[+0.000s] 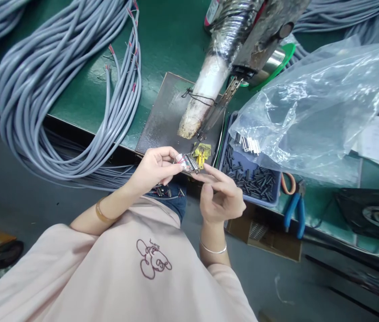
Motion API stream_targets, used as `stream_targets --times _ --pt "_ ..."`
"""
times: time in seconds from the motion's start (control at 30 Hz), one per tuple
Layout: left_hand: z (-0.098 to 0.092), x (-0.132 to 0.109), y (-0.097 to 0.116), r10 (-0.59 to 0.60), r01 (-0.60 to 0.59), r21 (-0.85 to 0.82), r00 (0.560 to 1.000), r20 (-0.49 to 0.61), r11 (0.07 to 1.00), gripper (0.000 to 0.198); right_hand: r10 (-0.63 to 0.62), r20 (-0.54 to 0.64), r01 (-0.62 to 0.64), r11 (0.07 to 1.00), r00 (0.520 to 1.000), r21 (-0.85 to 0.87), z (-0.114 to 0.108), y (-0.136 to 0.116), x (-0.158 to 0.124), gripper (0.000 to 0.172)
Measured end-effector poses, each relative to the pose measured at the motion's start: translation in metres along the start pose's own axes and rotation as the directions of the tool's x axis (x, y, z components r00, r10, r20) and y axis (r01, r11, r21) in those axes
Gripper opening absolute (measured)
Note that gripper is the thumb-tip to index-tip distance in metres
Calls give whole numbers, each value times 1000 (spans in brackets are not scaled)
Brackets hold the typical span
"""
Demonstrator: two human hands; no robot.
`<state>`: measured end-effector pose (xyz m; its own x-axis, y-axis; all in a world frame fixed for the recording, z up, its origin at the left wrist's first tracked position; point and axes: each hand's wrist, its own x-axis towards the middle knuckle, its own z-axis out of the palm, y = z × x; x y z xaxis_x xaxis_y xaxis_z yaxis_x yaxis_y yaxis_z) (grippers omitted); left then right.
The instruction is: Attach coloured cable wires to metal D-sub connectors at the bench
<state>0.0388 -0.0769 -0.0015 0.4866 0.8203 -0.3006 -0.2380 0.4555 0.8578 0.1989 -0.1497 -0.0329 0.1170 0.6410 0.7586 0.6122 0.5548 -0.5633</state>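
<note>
My left hand (158,169) pinches the white-wrapped end of a cable with thin red wires. Just beyond its fingertips lies a metal multi-pin connector (191,163), beside a small yellow fixture (201,157) on the dark plate (165,114). My right hand (222,193) is on the right of the fixture, its index finger stretched toward it and the other fingers partly curled; nothing shows in it. Above the fixture hangs a metal arm with a narrow tip (221,103), next to a white wrapped tube (204,80).
Bundles of grey cable (24,89) cover the bench's left side. A blue bin (274,197) of black sleeves stands on the right, partly under a clear plastic bag (320,103). Blue-handled pliers (295,208) lie near the bench edge, with a cardboard box (276,243) below.
</note>
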Motion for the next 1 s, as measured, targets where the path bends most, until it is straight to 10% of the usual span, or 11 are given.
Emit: stream_targets --times 0.23,0.37,0.57,0.8,1.0 --pt "-4 -16 4 -1 8 -46 986 165 999 28 -104 136 131 969 985 -210 2 -5 4 12" --pt "-5 -23 1 113 -112 -19 985 128 994 25 147 -16 -148 987 989 -58 8 -14 8 15" --pt "-9 -28 -8 246 -258 32 946 212 966 12 552 98 -560 812 828 165 5 -18 16 27" --pt "-5 -30 -17 574 -630 355 776 260 691 13 540 121 -550 832 833 76 5 -31 26 25" --pt "-1 -25 -25 347 -341 245 938 17 908 9 362 -46 -365 921 931 -136 0 -26 15 8"
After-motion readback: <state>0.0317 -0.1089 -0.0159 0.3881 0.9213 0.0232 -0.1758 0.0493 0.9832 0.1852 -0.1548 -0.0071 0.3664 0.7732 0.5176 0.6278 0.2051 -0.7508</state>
